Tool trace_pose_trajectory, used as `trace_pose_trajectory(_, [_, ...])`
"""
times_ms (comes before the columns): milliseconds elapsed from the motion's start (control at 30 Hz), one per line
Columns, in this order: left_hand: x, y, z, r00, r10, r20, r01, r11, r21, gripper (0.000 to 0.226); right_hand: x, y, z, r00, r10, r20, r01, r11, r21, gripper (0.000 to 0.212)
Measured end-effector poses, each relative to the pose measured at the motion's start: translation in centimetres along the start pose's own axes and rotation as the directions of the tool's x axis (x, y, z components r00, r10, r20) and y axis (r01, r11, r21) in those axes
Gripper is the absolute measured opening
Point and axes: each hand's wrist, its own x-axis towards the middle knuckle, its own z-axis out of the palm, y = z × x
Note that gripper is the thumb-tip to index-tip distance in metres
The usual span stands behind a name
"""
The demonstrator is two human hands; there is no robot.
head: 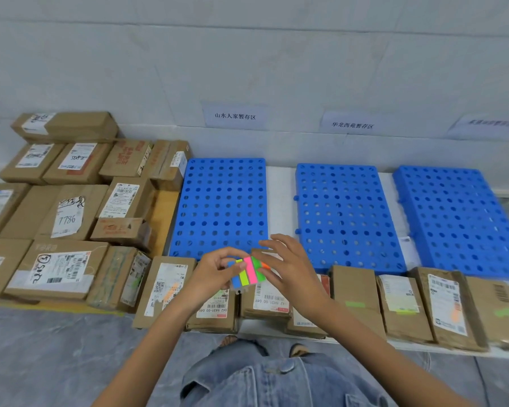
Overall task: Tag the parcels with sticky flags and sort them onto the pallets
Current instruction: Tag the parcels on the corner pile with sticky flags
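My left hand holds a pad of sticky flags with blue, yellow-green, pink and green strips. My right hand pinches an orange flag at the pad's right edge. Both hands hover over a row of brown parcels along the near edge; several of these carry green or orange flags. Three blue perforated pallets lie behind the row: left, middle, right. Nothing lies on them.
A stack of several untagged cardboard parcels fills the left side on a wooden board. Paper signs hang on the white wall above each pallet. Grey floor and my denim-clad legs are below.
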Motion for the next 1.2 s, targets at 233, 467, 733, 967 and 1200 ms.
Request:
trace_pose_trajectory(233, [0.6,-0.1,0.1,0.999,-0.018,0.035,0.018,1.000,0.001,0.013,0.7,-0.8,-0.8,0.994,0.098,-0.040,-0.090,0.980,0.178,0.015])
trace_pose_trajectory(467, [0.8,-0.2,0.5,0.997,-0.073,0.029,0.073,0.997,-0.007,0.014,0.9,-0.9,-0.4,0.983,0.184,-0.005,-0.175,0.942,0.285,0.015])
trace_pose_trajectory(733, [0.8,-0.8,1.8,0.977,-0.211,0.037,0.213,0.973,-0.086,0.005,-0.2,-0.7,-0.3,0.975,0.214,0.065,-0.223,0.898,0.379,0.008])
trace_pose_trajectory(967, [1.8,-3.7,1.8,0.925,-0.273,-0.264,0.215,0.949,-0.229,0.015,-1.6,-1.3,-0.8,0.823,0.486,0.295,-0.562,0.619,0.548,0.007])
trace_pose_trajectory(1200, [2.2,-7.3,2.0,0.886,-0.411,-0.214,0.332,0.885,-0.326,0.017,-3.5,1.3,2.5,0.540,0.768,0.344,-0.808,0.358,0.468,0.016])
